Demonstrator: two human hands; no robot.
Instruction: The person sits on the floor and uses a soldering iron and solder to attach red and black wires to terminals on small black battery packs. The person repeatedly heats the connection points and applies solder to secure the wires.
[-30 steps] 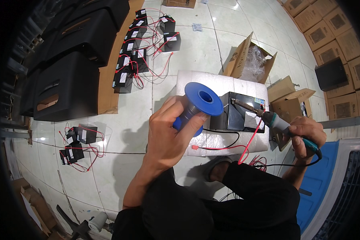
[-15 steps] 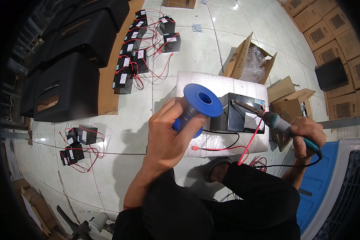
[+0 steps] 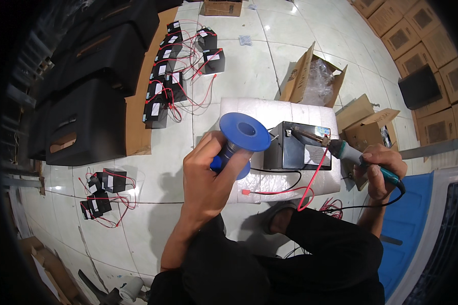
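My left hand [image 3: 203, 188] is closed round a blue spool [image 3: 245, 132] of silvery wire, held left of a black battery [image 3: 281, 152]. A short silvery wire end reaches from beside the spool toward the battery's upper left terminal [image 3: 288, 132]. My right hand [image 3: 379, 170] grips a soldering iron [image 3: 348, 153] with a grey and teal handle and black cord; its tip is at that terminal, contact hard to judge. A red wire [image 3: 316, 178] runs down from near the battery's right terminal, and red and black leads lie on the white foam block [image 3: 229, 103] beneath it.
Several black batteries with leads [image 3: 162, 81] lie on the tiled floor at left, beside cardboard and large black cases [image 3: 86, 122]. An open carton [image 3: 296, 81] stands behind the foam. Stacked boxes [image 3: 435, 127] line the right; a blue panel [image 3: 399, 223] is at lower right.
The view has shifted slightly, so the far floor items appear lower. My left hand and spool have moved a little left from the battery; the iron's tip remains at the terminal.
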